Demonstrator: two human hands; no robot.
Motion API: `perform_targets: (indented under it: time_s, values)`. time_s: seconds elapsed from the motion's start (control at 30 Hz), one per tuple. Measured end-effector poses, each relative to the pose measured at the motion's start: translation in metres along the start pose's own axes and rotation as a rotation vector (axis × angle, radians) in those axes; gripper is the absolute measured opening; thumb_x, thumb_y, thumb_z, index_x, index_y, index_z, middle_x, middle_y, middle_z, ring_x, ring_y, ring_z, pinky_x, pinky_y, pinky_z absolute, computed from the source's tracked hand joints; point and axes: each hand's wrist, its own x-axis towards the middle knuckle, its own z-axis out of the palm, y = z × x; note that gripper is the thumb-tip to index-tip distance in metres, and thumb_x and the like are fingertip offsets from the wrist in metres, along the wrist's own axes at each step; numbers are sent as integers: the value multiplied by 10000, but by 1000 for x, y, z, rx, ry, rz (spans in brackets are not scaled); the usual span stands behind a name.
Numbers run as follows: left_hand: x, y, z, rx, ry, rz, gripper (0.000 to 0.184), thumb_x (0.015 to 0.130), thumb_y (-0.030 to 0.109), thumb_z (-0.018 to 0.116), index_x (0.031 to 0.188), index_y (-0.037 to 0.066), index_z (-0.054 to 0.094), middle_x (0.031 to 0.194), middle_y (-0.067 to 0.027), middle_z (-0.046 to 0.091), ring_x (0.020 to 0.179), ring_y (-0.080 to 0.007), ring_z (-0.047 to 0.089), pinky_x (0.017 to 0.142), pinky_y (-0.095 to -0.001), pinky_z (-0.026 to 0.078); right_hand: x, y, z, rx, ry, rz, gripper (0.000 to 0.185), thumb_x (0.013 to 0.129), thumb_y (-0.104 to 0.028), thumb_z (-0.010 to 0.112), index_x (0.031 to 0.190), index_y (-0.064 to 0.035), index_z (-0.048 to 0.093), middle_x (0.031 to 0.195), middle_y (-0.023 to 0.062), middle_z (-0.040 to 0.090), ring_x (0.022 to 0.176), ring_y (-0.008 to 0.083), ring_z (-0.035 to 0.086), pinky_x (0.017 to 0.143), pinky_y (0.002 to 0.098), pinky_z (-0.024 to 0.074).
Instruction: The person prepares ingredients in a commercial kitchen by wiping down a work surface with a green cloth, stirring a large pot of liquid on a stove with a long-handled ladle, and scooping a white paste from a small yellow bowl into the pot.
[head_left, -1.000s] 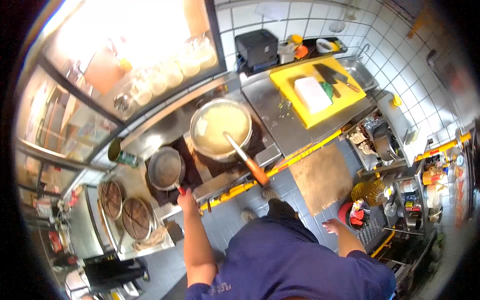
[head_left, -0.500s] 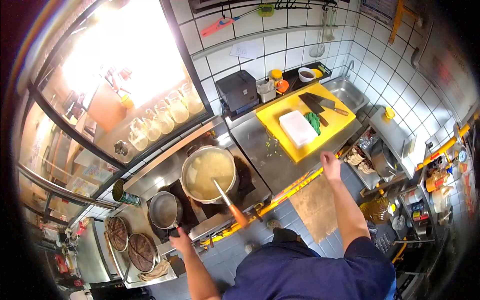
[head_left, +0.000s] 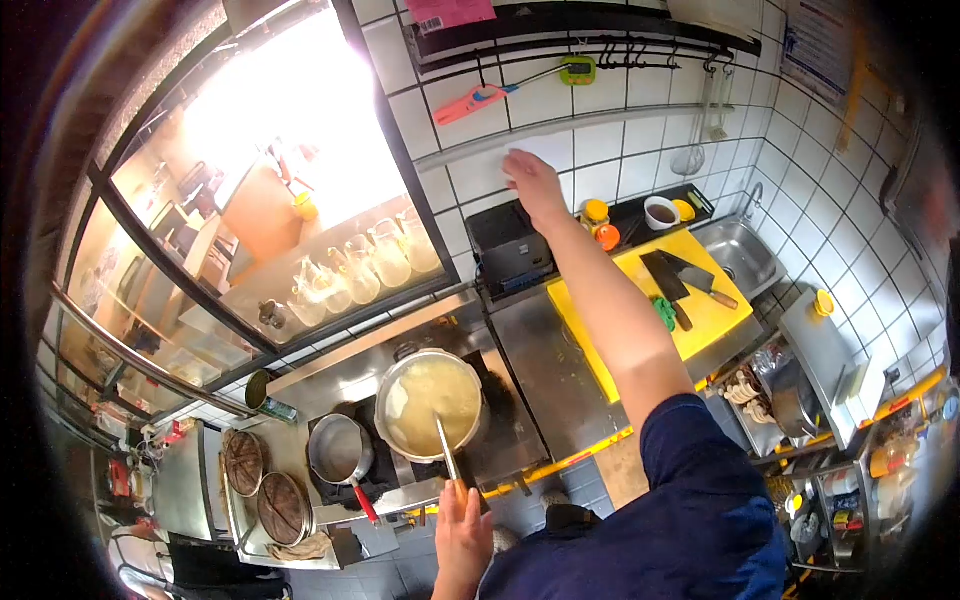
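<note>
My left hand is closed around the orange handle of a ladle, whose head is hidden in the liquid. The ladle leans in a large pot of cloudy yellowish liquid on the stove. Left of it stands a small saucepan with a red handle. My right hand is raised before the tiled wall, above a black box-shaped appliance; its fingers look partly spread with nothing visible in them. My right forearm crosses over a yellow cutting board, which holds a cleaver, a knife and a green bundle.
Two round dark-topped pans stand at the left, near a tall can. Glass jugs line the window ledge. A sink is at the back right. A pink lighter hangs on the wall. Shelves stand at the right.
My left hand has left the saucepan's red handle and taken the ladle's handle. My right hand has risen from the counter's front edge towards the wall. The white box is out of sight.
</note>
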Motion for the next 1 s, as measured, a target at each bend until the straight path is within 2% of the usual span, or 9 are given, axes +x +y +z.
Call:
perform_targets:
  time_s: [0.03, 0.13, 0.23, 0.33, 0.53, 0.87, 1.0]
  values:
    - [3, 7, -1, -15, 29, -4, 436, 815, 73, 691, 1220, -40, 575, 1366, -362, 444, 1283, -484, 459, 1047, -469, 429, 20, 3, 12, 58, -9, 17, 321, 929, -227, 654, 1186, -35, 629, 1110, 61, 636, 967, 134, 593, 796, 280, 506]
    - [3, 4, 9, 59, -5, -7, 417, 808, 39, 653, 1206, -53, 573, 1360, -372, 444, 1273, -490, 467, 1048, -469, 429, 75, 11, 38, 91, -64, -13, 525, 891, -220, 696, 1323, 12, 508, 891, 20, 624, 762, 118, 559, 661, 260, 465]
    - [11, 17, -1, 10, -3, -68, 424, 793, -3, 603, 1209, -71, 559, 1358, -375, 441, 1272, -497, 462, 1053, -461, 425, 105, 0, 57, 111, 20, 163, 240, 856, -255, 737, 946, -89, 589, 1011, 33, 601, 861, 128, 547, 840, 319, 482]
    - [12, 20, -2, -35, 0, -153, 441, 789, -9, 594, 1223, -73, 549, 1366, -373, 430, 1269, -494, 465, 1052, -454, 427, 128, 6, 75, 285, 76, 274, 211, 843, -231, 749, 959, -120, 613, 983, 10, 605, 830, 115, 538, 798, 317, 480]
    - [11, 20, 2, -54, 15, -204, 456, 791, -4, 606, 1238, -69, 541, 1367, -381, 417, 1257, -492, 478, 1044, -454, 437, 128, 9, 73, 289, -38, 164, 194, 845, -215, 753, 969, -117, 641, 882, -24, 637, 778, 96, 580, 690, 272, 461]
    - [4, 7, 10, -24, 48, -138, 464, 783, 2, 634, 1236, -57, 551, 1373, -374, 421, 1246, -496, 485, 1038, -464, 441, 108, -52, 78, 287, -58, 161, 253, 834, -241, 778, 991, -90, 650, 911, 22, 673, 850, 139, 659, 775, 291, 538]
    - [4, 6, 5, -57, 14, -147, 492, 788, 17, 647, 1266, -32, 541, 1406, -330, 420, 1241, -478, 497, 1026, -469, 451, 97, -54, 78, 361, -83, 188, 230, 857, -219, 746, 1000, -70, 644, 931, 60, 678, 875, 168, 669, 799, 316, 557]
